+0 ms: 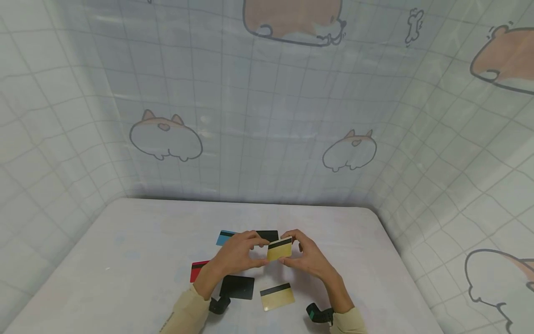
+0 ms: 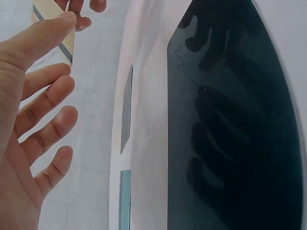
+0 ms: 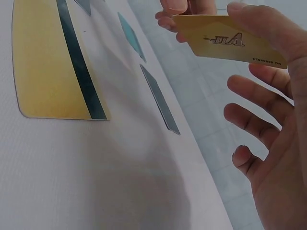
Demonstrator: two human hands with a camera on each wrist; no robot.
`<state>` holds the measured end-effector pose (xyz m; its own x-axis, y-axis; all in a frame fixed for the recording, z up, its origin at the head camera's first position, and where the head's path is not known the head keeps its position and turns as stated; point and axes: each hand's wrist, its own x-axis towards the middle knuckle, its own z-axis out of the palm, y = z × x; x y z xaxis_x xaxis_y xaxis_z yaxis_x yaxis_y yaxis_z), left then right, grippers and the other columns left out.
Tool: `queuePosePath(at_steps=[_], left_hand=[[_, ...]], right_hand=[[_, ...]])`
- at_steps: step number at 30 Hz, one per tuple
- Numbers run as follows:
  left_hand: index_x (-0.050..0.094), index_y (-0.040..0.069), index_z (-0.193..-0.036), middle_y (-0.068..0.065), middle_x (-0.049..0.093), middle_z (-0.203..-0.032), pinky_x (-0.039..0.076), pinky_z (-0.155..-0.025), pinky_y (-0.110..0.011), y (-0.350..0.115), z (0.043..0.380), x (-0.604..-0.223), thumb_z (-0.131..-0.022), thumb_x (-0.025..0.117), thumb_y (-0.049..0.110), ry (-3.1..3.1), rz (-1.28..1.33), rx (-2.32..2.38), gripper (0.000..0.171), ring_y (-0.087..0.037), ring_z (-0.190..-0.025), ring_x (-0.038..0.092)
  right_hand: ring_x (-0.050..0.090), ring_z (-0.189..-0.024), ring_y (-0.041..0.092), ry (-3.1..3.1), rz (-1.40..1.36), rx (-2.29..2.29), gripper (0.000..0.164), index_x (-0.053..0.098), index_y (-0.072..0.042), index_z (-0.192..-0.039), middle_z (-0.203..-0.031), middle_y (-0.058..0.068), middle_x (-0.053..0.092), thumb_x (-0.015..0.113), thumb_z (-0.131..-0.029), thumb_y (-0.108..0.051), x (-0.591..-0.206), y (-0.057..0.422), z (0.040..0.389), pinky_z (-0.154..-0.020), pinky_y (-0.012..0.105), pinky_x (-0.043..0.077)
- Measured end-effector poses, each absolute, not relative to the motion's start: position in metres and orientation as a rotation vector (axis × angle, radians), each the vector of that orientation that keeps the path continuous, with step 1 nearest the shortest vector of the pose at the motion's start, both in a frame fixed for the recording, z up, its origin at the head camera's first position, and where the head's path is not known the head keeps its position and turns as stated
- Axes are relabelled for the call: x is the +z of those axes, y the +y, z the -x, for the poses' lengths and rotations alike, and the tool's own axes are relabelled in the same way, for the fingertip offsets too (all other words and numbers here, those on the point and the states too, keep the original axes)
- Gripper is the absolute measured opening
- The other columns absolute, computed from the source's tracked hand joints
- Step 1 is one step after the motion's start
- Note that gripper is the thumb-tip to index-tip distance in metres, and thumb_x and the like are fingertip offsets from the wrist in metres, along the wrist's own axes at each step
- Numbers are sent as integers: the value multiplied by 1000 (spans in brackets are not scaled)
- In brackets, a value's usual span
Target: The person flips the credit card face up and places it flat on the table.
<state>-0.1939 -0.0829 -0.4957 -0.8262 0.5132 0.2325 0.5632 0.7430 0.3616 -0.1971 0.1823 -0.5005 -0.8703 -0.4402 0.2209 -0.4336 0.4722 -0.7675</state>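
Observation:
A gold plastic card with a dark stripe (image 1: pixel 279 251) is held up above the white table between both hands. My left hand (image 1: pixel 237 253) pinches its left side between thumb and index finger. On the other side, my right hand (image 1: pixel 309 257) grips the right edge the same way, the remaining fingers loosely bent. In the right wrist view, the face of the held card (image 3: pixel 218 40) carries "VIP" lettering and a printed number. A second gold card (image 1: pixel 277 298) lies on the table nearer to me, its stripe along the far edge.
A black card (image 1: pixel 238 287) lies by my left wrist, with a red card (image 1: pixel 198 270) partly hidden behind that arm. Farther back are a blue card (image 1: pixel 225 236) and another black card (image 1: pixel 269 235). Patterned sheeting (image 1: pixel 267 106) rises around the table (image 1: pixel 137 260).

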Motion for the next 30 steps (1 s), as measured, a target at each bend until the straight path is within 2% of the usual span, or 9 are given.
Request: queuePosePath(at_steps=[5, 9, 15, 19, 26, 28, 30], left_hand=[[71, 28, -125, 9, 65, -109, 55, -84, -36, -84, 195, -496, -82, 75, 59, -2808, 891, -654, 53, -10, -94, 61], [71, 26, -126, 9, 65, -111, 54, -85, -37, -85, 195, -495, -83, 75, 58, -2814, 890, -661, 53, -11, -95, 62], [70, 27, -127, 8, 65, -111, 54, -86, -39, -87, 195, -493, -84, 73, 59, -2824, 872, -657, 54, -12, -96, 62], [68, 27, -129, 9, 65, -109, 54, -83, -38, -88, 195, -492, -85, 74, 57, -2810, 875, -689, 53, -10, -93, 61], [62, 27, -136, 9, 64, -108, 52, -81, -38, -90, 196, -491, -85, 75, 55, -2790, 893, -742, 59, -12, -91, 61], [61, 27, -137, 9, 64, -108, 52, -80, -37, -90, 196, -491, -85, 75, 55, -2783, 896, -752, 61, -12, -90, 61], [60, 27, -138, 10, 64, -107, 52, -80, -36, -90, 196, -492, -85, 74, 55, -2783, 894, -752, 61, -12, -90, 61]], right_hand=[[54, -115, 15, 2675, 841, -1399, 57, 53, -29, -132, -135, -11, 59, 81, -84, -43, -501, 182, 198, -83, 42, 42], [56, -113, 12, 2655, 889, -1402, 56, 49, -26, -129, -141, -4, 60, 80, -85, -40, -501, 182, 199, -85, 42, 42], [57, -110, 10, 2641, 886, -1402, 54, 47, -28, -126, -139, -6, 62, 80, -86, -39, -500, 181, 199, -86, 43, 41], [55, -114, 12, 2643, 866, -1423, 57, 49, -23, -129, -133, -6, 64, 82, -84, -34, -500, 180, 200, -88, 44, 40], [55, -116, 37, 2614, 813, -1477, 55, 53, -7, -129, -122, 13, 62, 82, -83, -16, -480, 173, 187, -94, 57, 43], [56, -114, 40, 2601, 814, -1491, 54, 53, -4, -127, -119, 13, 61, 82, -83, -14, -471, 170, 183, -95, 59, 43], [57, -111, 38, 2590, 819, -1509, 53, 54, -7, -125, -116, 8, 61, 83, -82, -15, -470, 170, 182, -97, 61, 43]])
